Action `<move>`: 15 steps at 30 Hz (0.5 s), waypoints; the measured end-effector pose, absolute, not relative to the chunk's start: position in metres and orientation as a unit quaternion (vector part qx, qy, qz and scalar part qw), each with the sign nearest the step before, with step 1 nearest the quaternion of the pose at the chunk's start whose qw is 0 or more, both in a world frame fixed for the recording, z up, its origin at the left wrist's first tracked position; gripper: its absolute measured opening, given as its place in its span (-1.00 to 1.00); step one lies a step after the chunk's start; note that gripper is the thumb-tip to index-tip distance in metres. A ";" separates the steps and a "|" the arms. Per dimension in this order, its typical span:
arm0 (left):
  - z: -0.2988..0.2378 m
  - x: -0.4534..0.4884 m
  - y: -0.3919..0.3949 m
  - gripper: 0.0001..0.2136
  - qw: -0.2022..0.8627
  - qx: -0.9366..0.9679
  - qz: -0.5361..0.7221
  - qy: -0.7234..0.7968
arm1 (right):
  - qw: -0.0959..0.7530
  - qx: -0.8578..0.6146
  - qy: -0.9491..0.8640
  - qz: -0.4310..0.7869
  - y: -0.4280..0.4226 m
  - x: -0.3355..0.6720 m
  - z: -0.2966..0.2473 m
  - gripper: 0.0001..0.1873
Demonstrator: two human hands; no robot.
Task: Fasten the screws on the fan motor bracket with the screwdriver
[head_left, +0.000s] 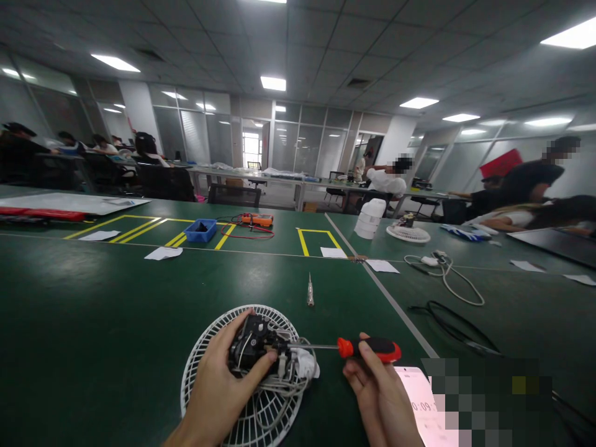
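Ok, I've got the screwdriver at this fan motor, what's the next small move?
Probably press the tip in to seat it before turning: your left hand grips the black motor on the white grille, and your right hand holds the red screwdriver level, tip at the motor's side.

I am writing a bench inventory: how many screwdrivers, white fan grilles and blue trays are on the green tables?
Screwdrivers: 2, red-handled screwdriver in the right hand, small screwdriver lying loose
White fan grilles: 2, near grille under the left hand, far grille
Blue tray: 1
Total: 5
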State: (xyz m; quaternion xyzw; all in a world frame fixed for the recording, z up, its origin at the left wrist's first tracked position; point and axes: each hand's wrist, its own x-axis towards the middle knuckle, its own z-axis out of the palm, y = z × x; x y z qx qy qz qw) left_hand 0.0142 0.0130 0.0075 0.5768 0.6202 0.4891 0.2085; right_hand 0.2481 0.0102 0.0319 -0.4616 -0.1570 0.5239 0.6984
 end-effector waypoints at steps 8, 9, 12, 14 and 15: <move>0.004 0.014 0.015 -0.33 0.208 0.579 0.486 0.621 | 0.723 -0.403 -0.131 0.546 0.009 0.249 0.037 -0.43; 0.003 0.014 0.015 -0.33 0.207 0.579 0.486 0.621 | 0.724 -0.404 -0.130 0.544 0.009 0.249 0.038 -0.40; 0.002 0.013 0.015 -0.35 0.206 0.576 0.487 0.623 | 0.712 -0.433 -0.153 0.532 0.010 0.250 0.037 -0.31; 0.001 0.013 0.015 -0.35 0.211 0.572 0.487 0.626 | 0.701 -0.457 -0.174 0.519 0.011 0.251 0.033 -0.25; 0.000 0.013 0.015 -0.34 0.213 0.570 0.487 0.627 | 0.696 -0.466 -0.180 0.515 0.011 0.251 0.031 -0.24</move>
